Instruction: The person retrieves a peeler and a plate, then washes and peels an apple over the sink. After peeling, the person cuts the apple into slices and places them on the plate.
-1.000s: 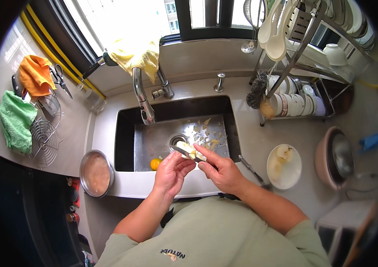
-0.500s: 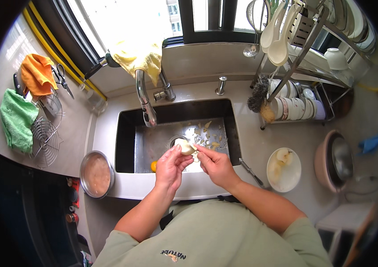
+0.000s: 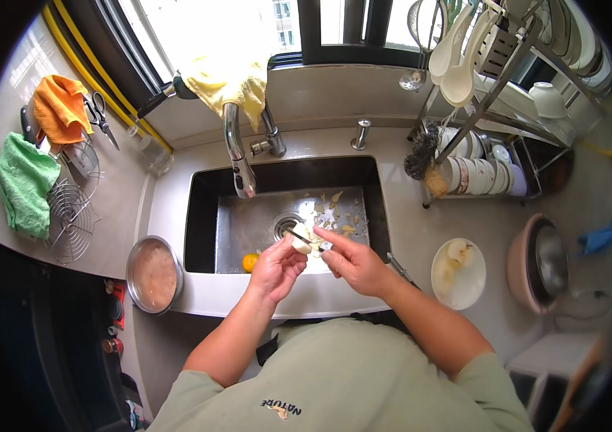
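Observation:
Over the sink (image 3: 198, 194), my left hand (image 3: 277, 268) is closed around a peeled, pale fruit (image 3: 298, 241), perhaps a pear or an apple. A small knife (image 3: 297, 237) is in my right hand (image 3: 352, 264), its dark blade lying across the fruit; its handle is mostly hidden by my fingers. Pale peel scraps (image 3: 335, 196) are scattered on the sink bottom around the drain (image 3: 288, 222). A round orange thing (image 3: 250, 262) rests in the sink by my left hand.
A metal bowl of pinkish contents (image 3: 155, 273) stands left of the sink. To the right are a metal-handled tool (image 3: 402, 271), a white plate (image 3: 458, 297) with pale fruit pieces, and stacked basins (image 3: 525, 263). The faucet (image 3: 237, 155) overhangs the sink; a dish rack (image 3: 478, 115) stands back right.
The knife blade now shows across the fruit, where before it could not be made out. My right hand has turned, its index finger now extended. The whole view has shifted slightly.

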The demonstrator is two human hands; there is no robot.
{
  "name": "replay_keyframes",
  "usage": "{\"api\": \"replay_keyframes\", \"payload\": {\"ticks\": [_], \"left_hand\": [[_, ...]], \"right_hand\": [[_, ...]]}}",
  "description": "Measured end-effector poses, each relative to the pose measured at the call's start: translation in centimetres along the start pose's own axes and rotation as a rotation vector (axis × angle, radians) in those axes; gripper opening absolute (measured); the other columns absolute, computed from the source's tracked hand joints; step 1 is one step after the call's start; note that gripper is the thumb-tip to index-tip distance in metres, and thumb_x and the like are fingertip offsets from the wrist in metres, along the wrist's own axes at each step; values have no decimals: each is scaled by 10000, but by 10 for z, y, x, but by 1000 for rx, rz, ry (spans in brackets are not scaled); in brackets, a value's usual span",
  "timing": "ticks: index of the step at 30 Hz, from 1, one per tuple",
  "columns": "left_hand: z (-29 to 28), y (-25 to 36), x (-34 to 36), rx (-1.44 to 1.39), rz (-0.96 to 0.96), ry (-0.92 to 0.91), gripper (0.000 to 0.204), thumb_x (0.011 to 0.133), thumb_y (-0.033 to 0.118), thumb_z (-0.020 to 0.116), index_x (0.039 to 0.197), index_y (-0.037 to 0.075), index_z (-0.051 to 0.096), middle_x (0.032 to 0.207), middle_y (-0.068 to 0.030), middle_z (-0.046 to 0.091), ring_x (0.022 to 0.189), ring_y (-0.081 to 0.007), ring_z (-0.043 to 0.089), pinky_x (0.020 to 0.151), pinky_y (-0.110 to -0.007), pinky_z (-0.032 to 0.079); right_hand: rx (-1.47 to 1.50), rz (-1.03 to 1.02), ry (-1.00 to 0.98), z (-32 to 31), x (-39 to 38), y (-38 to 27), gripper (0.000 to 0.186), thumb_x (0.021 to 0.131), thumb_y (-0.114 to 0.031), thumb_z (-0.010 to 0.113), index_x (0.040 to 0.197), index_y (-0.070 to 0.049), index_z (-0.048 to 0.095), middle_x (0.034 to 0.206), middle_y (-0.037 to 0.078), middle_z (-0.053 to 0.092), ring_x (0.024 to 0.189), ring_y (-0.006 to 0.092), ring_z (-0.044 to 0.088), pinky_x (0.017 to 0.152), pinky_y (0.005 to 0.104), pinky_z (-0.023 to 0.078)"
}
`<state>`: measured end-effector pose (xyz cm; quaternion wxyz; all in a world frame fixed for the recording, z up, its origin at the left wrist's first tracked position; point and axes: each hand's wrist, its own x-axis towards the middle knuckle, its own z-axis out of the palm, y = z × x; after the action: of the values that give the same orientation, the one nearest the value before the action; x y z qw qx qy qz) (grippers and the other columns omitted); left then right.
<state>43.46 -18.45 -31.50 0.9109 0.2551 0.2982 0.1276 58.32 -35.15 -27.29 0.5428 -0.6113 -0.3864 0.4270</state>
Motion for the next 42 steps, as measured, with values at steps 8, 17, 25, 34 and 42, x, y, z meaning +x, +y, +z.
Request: {"api": "replay_keyframes", "payload": {"ticks": [8,17,25,34,42], "left_hand": [[9,6,-16,-40,-75,-45,221,1076,222,623,1162,28,685,1008,-59,732,874,-133,691,796,-278,569],[12,2,-16,238,57,-123,209,1056,165,605,1157,-3,678,1019,-107,736,854,-203,701,784,-323,567],[-1,-9,-13,-84,-129,-160,189,1046,143,596,1151,7,674,1068,-107,729,918,-203,698,826,-340,577],[5,-1,-3,-90,-86,-155,187,1055,156,610,1107,-11,676,1084,-117,715,955,-196,689,881,-335,585],[-5,-4,-3,33,-74,-199,324,1060,213,631,1289,-15,648,1126,-113,734,932,-195,704,820,-319,588]], "right_hand": [[-83,-61,-71,-2,-17,-8,627,1067,-143,607,1651,-169,379,779,4,548,726,108,480,734,254,471],[-35,-97,41,5,-27,9,593,1048,-94,626,1612,-135,446,935,94,690,773,137,580,794,272,521],[-260,-383,140,5,-18,14,576,1029,-97,653,1580,-125,486,1194,211,744,868,290,745,828,336,574],[-595,-506,299,11,-1,12,538,1023,-84,650,1547,-124,535,1054,202,752,810,319,736,735,349,567],[500,103,69,11,-1,23,416,1124,-239,530,1529,-147,541,771,-20,575,566,57,467,505,233,374]]}}
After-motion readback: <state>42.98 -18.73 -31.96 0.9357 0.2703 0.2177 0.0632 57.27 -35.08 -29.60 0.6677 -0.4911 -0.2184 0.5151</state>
